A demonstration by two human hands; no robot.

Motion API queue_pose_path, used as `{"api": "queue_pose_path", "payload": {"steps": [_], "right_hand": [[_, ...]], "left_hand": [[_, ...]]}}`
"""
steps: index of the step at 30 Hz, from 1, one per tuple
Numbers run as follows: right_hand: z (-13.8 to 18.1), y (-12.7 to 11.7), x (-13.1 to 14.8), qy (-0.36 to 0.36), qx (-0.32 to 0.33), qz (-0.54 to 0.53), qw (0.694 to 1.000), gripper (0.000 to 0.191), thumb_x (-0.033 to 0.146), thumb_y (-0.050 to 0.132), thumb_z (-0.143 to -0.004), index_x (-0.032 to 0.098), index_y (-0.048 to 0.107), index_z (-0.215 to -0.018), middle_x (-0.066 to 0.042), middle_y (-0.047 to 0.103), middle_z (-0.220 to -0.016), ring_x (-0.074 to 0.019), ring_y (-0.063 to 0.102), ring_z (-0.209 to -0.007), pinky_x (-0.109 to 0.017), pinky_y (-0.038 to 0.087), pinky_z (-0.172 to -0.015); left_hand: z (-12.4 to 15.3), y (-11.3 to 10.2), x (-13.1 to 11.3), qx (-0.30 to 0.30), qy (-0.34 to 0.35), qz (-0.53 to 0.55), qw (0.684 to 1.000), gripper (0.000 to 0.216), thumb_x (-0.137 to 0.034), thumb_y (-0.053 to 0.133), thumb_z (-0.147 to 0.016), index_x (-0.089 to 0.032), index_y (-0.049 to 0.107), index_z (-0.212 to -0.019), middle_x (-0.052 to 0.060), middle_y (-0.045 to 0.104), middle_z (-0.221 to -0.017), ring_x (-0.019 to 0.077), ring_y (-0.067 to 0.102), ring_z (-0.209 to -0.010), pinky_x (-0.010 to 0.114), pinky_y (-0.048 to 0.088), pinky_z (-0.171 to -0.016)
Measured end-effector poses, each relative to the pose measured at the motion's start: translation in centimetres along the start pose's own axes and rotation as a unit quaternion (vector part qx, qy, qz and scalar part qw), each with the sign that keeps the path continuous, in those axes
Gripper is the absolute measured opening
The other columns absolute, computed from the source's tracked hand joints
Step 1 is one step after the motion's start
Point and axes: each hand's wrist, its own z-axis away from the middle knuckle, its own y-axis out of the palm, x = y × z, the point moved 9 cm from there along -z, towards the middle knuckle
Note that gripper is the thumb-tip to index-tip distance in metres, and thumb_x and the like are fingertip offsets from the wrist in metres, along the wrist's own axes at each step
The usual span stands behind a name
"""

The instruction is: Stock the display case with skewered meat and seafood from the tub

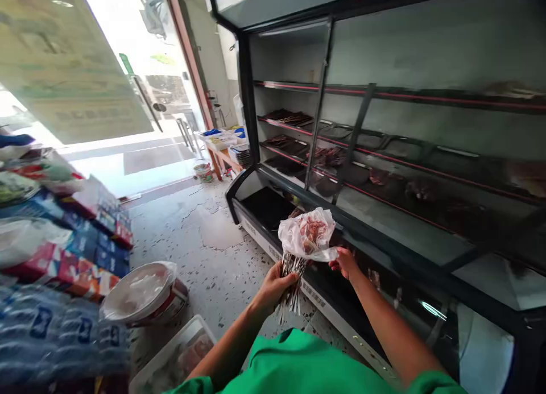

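In the head view, my left hand (276, 284) is closed around a bundle of skewers (293, 277), their thin ends fanning out downward. A clear plastic bag (294, 235) covers the top of the bundle, and reddish meat (314, 229) shows through it. My right hand (343, 263) pinches the lower right edge of the bag and pulls it out to the side. Both hands are in front of the open base of a display fridge (315, 203).
Trays of meat (328, 156) lie on the fridge shelves behind a glass-door frame. On the left are stacked boxes (81, 235), bottle packs (63, 331), a lidded bucket (140, 291) and a white tub (179, 354). A small table (222, 146) stands near the doorway.
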Motion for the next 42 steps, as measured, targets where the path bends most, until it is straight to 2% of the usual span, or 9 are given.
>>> {"api": "queue_pose_path", "payload": {"steps": [11,17,20,23,27,30,34,37,42], "right_hand": [[-3.7,-27.1,5.8,-0.040,-0.103,-0.140,0.984,0.020,0.004,0.065,-0.058,0.019,0.053,-0.063,0.003,0.062,-0.055,-0.0104,0.057,-0.046,-0.022,0.052,-0.050],[-3.0,-31.2,13.2,-0.172,0.017,-0.082,0.982,0.039,0.014,0.069,-0.064,0.020,0.068,-0.102,-0.011,0.069,-0.117,-0.0228,0.065,-0.105,-0.040,0.053,-0.092],[0.8,-27.7,17.2,-0.353,-0.006,0.111,0.929,0.040,0.029,0.069,-0.075,0.022,0.067,-0.115,-0.011,0.061,-0.133,-0.0274,0.053,-0.125,-0.048,0.040,-0.107],[5.2,-19.6,18.4,-0.508,-0.005,0.328,0.796,0.035,0.035,0.069,-0.082,0.021,0.069,-0.114,-0.012,0.060,-0.133,-0.0314,0.047,-0.130,-0.051,0.032,-0.112],[6.3,-11.8,18.9,-0.578,-0.037,0.416,0.701,0.025,0.028,0.047,-0.097,0.019,0.070,-0.091,-0.010,0.071,-0.107,-0.0261,0.059,-0.106,-0.041,0.045,-0.094],[2.1,-9.1,21.0,-0.535,-0.087,0.374,0.753,0.030,0.031,0.042,-0.098,0.017,0.066,-0.087,-0.011,0.069,-0.093,-0.0219,0.060,-0.085,-0.033,0.047,-0.080],[-7.7,-3.8,21.8,-0.331,-0.076,0.258,0.904,0.027,0.032,0.056,-0.084,0.020,0.056,-0.060,-0.009,0.064,-0.071,-0.0210,0.059,-0.075,-0.030,0.043,-0.070],[-12.3,4.7,19.8,-0.227,0.007,0.215,0.950,0.037,0.043,0.063,-0.078,0.021,0.050,-0.052,-0.004,0.057,-0.053,-0.0190,0.056,-0.060,-0.028,0.043,-0.058],[-12.0,23.0,15.1,-0.148,0.244,0.185,0.940,0.044,0.061,0.059,-0.078,0.019,0.059,-0.062,-0.006,0.062,-0.056,-0.0191,0.058,-0.052,-0.031,0.049,-0.053]], "left_hand": [[-2.0,15.4,4.3,0.121,-0.042,-0.134,0.983,0.049,-0.046,0.084,-0.059,-0.018,0.053,-0.085,-0.004,0.059,-0.062,0.0104,0.054,-0.046,0.022,0.043,-0.043],[-3.0,18.0,4.6,0.113,0.004,-0.205,0.972,0.044,-0.042,0.081,-0.064,-0.018,0.054,-0.089,-0.004,0.056,-0.070,0.0089,0.052,-0.055,0.020,0.044,-0.049],[-3.6,17.8,3.0,0.080,0.034,-0.228,0.970,0.041,-0.041,0.080,-0.067,-0.017,0.053,-0.087,-0.005,0.053,-0.070,0.0081,0.050,-0.057,0.019,0.043,-0.051],[-4.0,16.5,1.6,0.071,0.026,-0.213,0.974,0.043,-0.042,0.079,-0.068,-0.017,0.051,-0.089,-0.004,0.054,-0.072,0.0084,0.051,-0.058,0.021,0.044,-0.052],[-3.9,12.4,0.1,0.058,0.019,-0.199,0.978,0.047,-0.045,0.079,-0.068,-0.017,0.050,-0.092,-0.004,0.054,-0.072,0.0090,0.052,-0.057,0.022,0.044,-0.052],[-3.3,8.1,-1.0,0.058,0.022,-0.234,0.970,0.043,-0.039,0.077,-0.069,-0.017,0.050,-0.095,-0.004,0.054,-0.074,0.0095,0.052,-0.060,0.021,0.042,-0.052],[-2.2,0.9,-3.3,0.052,0.037,-0.252,0.965,0.036,-0.033,0.074,-0.069,-0.017,0.050,-0.091,-0.005,0.052,-0.074,0.0092,0.050,-0.062,0.020,0.042,-0.053],[-1.2,-5.8,-6.0,-0.002,0.052,-0.246,0.968,0.034,-0.031,0.074,-0.068,-0.018,0.048,-0.086,-0.006,0.049,-0.072,0.0079,0.048,-0.060,0.019,0.041,-0.051],[1.7,-15.2,-8.5,-0.018,0.017,-0.142,0.990,0.047,-0.045,0.077,-0.069,-0.017,0.048,-0.092,-0.004,0.056,-0.069,0.0094,0.052,-0.053,0.022,0.045,-0.048]]}}
